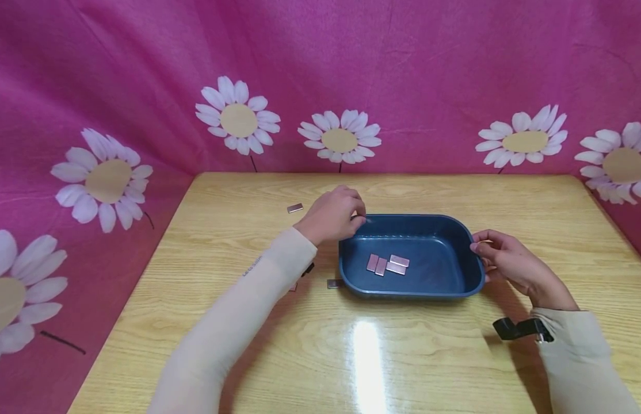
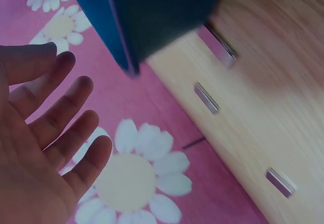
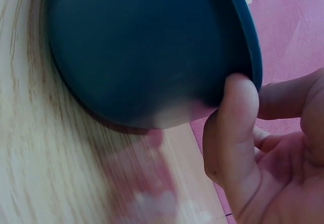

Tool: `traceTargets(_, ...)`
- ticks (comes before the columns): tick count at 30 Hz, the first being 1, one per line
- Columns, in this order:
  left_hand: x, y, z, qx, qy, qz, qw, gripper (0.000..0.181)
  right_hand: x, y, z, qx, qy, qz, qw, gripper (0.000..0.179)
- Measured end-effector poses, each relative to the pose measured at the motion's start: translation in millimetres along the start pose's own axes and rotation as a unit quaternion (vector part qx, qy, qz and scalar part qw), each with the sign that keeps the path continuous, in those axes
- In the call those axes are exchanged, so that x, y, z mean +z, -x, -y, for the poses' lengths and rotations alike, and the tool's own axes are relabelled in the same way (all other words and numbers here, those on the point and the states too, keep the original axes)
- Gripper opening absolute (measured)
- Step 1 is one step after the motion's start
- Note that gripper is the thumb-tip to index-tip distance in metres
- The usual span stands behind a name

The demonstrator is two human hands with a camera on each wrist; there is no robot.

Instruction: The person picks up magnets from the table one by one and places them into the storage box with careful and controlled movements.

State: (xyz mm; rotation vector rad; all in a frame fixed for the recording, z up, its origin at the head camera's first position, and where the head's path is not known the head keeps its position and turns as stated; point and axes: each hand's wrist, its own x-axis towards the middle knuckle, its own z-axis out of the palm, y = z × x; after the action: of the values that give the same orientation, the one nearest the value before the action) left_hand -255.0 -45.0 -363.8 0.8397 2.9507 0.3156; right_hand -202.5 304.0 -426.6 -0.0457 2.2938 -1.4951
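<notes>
A magenta cloth point(image 1: 429, 69) printed with white daisies stands behind the bench point(image 1: 434, 362) and along both its sides. The bench has a light wood-grain top and carries a bright glare streak near the front. Two pale sleeves point(image 1: 237, 310) extend over it; the lettering on the left one is too small to read. The dark blue bin point(image 1: 439, 264), a rounded rectangle, sits upright on the bench, its long side running left to right. The right hand point(image 1: 512, 264) is at the bin's right end; its grip is closed on the rim, thumb and fingers on opposite faces of the wall. The left hand point(image 1: 333, 213) is positioned at the far left corner of the bin; its grip is loose, fingers spread and lightly bent, with nothing held. A black wrist mount point(image 1: 522, 329) projects from the right cuff. Four small metallic bars point(image 1: 381, 267) lie flat on the bin floor, left of centre. Three more lie on the bench: a far bar point(image 1: 295, 208) left of the left hand, a near bar point(image 1: 333, 283) at the bin's front left corner, and a third bar point(image 1: 293, 288) mostly hidden by the left sleeve.
</notes>
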Motion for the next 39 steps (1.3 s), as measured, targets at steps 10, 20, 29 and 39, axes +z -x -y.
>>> traceTargets(10, -4.5, 15.4, 39.9, -0.035, 0.026, -0.023, 0.9988, 0.019, -1.2, 0.0, -0.8, 0.0, -0.005, -0.001, 1.0, 0.022)
traceTargets(20, 2.6, 35.8, 80.9, -0.053, 0.027, -0.019, 0.9981, 0.021, -0.4, -0.8, -1.0, 0.003, 0.003, 0.0, 1.0, 0.025)
traceTargets(29, 4.1, 45.4, 99.9, -0.07, 0.032, -0.021, 0.9968, 0.022, 0.1, -0.8, 0.2, 0.007, 0.008, 0.0, 0.9999, 0.028)
traceTargets(39, 9.5, 47.6, 116.1, -0.103, 0.038, -0.013, 0.9939, 0.024, -0.1, -1.0, -0.2, 0.012, 0.011, -0.001, 0.9999, 0.029)
